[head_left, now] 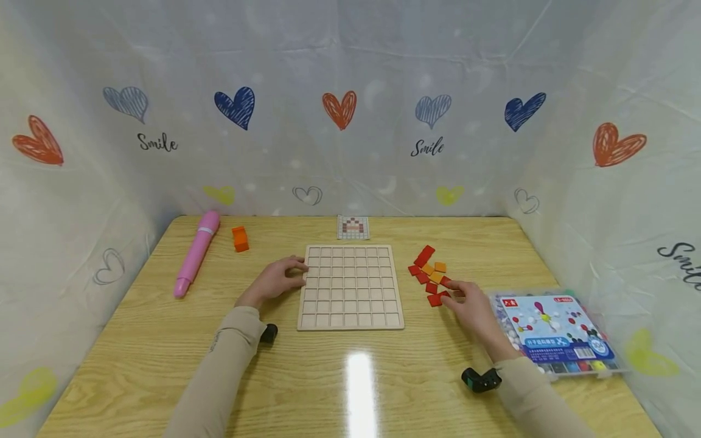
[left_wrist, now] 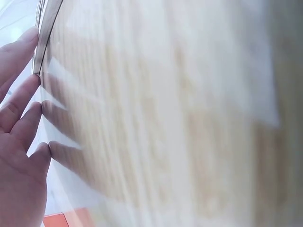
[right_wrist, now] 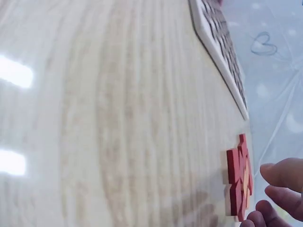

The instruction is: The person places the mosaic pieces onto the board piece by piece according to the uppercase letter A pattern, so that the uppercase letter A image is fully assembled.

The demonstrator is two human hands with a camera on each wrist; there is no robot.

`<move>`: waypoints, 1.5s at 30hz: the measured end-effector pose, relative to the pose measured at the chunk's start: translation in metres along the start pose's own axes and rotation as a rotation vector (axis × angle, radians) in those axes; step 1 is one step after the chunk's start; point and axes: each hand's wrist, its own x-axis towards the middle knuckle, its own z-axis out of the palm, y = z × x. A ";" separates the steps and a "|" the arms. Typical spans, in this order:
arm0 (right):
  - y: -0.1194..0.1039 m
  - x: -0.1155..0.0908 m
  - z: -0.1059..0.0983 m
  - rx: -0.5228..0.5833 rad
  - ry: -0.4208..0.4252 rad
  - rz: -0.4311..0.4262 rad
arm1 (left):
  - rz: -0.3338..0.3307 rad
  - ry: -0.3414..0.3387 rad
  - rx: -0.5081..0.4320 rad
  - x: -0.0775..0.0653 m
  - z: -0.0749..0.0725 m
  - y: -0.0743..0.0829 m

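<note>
A square wooden grid board [head_left: 350, 287] with bare cells lies in the middle of the table. My left hand [head_left: 276, 280] rests at its left edge, and in the left wrist view the thumb and index fingertips [left_wrist: 33, 82] meet the board's rim, the fingers relaxed. To the board's right is a loose cluster of small square tiles, red ones [head_left: 431, 288] and a few orange ones [head_left: 440, 267]. My right hand [head_left: 471, 307] is over the cluster's near right side. Thumb and fingers stand apart in the right wrist view, beside the red tiles [right_wrist: 233, 166], with nothing seen between them.
Behind the board lies a small card with a grid pattern [head_left: 353, 227]. A pink pen-shaped object [head_left: 198, 254] and orange blocks [head_left: 240, 239] lie at the left. A clear box with a printed label [head_left: 558, 328] sits at the right. Patterned curtains surround the table.
</note>
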 end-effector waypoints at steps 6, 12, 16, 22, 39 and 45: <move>0.005 -0.001 0.002 -0.049 -0.005 0.006 | -0.008 -0.007 -0.011 -0.001 0.000 0.001; 0.010 0.002 0.002 -0.113 -0.013 -0.019 | -0.010 -0.005 -0.025 -0.001 0.000 0.002; 0.013 0.003 0.002 -0.121 -0.008 -0.032 | -0.007 -0.007 -0.029 -0.001 0.001 0.000; 0.016 0.004 0.000 -0.152 -0.028 -0.070 | -0.015 -0.008 -0.038 -0.001 0.000 0.001; -0.010 0.012 -0.007 -0.181 0.048 -0.146 | -0.013 -0.007 -0.006 0.004 -0.001 0.002; -0.029 0.033 0.005 -0.123 0.029 -0.133 | -0.013 -0.005 -0.013 0.002 -0.002 0.000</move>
